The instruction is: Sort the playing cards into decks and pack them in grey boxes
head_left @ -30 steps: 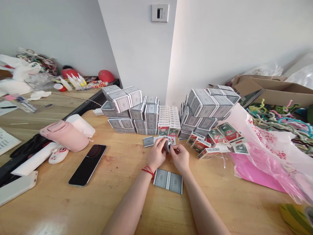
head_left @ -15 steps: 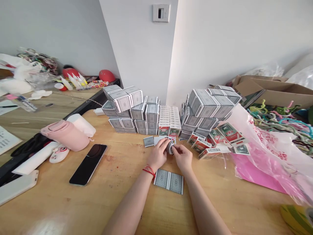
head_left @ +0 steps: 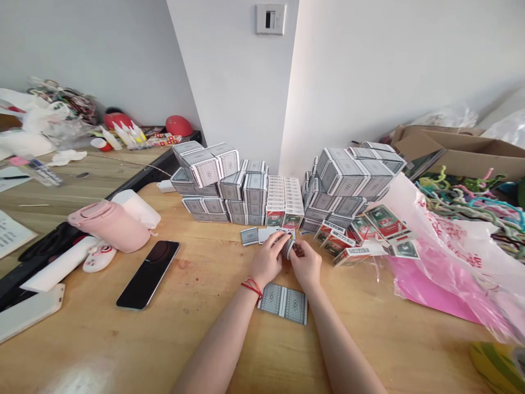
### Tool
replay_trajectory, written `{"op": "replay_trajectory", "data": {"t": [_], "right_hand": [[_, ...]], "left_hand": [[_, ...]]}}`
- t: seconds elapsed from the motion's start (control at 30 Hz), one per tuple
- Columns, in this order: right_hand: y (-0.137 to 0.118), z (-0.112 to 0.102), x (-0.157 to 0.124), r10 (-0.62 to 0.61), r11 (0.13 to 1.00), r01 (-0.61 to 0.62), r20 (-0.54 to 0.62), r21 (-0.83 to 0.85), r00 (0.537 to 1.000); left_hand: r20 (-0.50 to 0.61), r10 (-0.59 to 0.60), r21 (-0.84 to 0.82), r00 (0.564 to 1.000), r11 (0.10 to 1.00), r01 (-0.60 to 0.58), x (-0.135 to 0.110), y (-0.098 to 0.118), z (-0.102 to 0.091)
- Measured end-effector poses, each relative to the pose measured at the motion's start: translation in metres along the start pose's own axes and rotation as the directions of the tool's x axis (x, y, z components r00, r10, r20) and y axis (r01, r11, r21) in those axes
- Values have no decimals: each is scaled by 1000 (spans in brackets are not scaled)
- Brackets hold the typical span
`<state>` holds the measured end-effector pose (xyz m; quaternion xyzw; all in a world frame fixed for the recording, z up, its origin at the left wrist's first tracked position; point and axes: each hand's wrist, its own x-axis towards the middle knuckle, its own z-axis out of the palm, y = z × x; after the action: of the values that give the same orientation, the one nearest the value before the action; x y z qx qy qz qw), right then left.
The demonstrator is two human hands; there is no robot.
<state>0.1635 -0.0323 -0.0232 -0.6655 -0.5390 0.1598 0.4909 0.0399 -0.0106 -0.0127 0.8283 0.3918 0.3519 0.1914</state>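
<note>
My left hand (head_left: 267, 259) and my right hand (head_left: 307, 265) meet over the middle of the wooden table. Between them is a bent playing card (head_left: 288, 249) with a grey patterned back; the fingers of both hands are closed on it and partly hide it. Just beyond my fingertips lie a white card strip (head_left: 266, 234) and a grey-backed card (head_left: 249, 236). Two joined grey-backed cards (head_left: 283, 303) lie flat between my forearms. A red string bracelet (head_left: 251, 285) is round my left wrist.
Folded-card blocks are stacked at the left (head_left: 205, 180) and right (head_left: 348, 175); card boxes (head_left: 275, 202) stand between. Loose card boxes (head_left: 353, 235) lie right, beside pink plastic (head_left: 435, 290). A phone (head_left: 148, 274), pink bottle (head_left: 112, 225) and tape roll (head_left: 496, 366) lie around.
My right fingers have shifted slightly around the bent card, which has turned a little between my hands. The stacks and the joined cards stay where they were.
</note>
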Motion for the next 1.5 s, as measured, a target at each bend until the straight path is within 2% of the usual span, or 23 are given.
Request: {"op": "replay_trajectory", "data": {"t": [0.13,0.37,0.5,0.6,0.7,0.87,1.13,1.5], "right_hand": [[2,0,1,4,1000,-4,21,-11,1000],[4,-6,1,-10,996,3,69,90,998],[7,-6,1,80,953,-104,95,286,992],[8,-5,4,119,878,-201,210,434,970],[7,-6,8,115,818,-278,330,504,937],[7,-8,11,161,770,-348,366,535,917],[5,-7,11,186,766,-347,330,541,925],[11,-6,12,116,827,-275,330,490,937]], "left_hand": [[0,4,-9,1000,1000,-4,1,0,-1],[12,20,-25,1000,999,-20,3,-1,-4],[-2,-15,-17,1000,1000,15,3,-10,-8],[-11,-20,-24,1000,1000,20,2,-15,-10],[-5,2,-48,1000,999,-2,1,-15,-9],[-16,20,-88,1000,996,-22,2,-12,-8],[-30,46,-123,998,991,-50,2,-11,-6],[-29,0,-122,1000,993,-4,1,-13,-5]]}}
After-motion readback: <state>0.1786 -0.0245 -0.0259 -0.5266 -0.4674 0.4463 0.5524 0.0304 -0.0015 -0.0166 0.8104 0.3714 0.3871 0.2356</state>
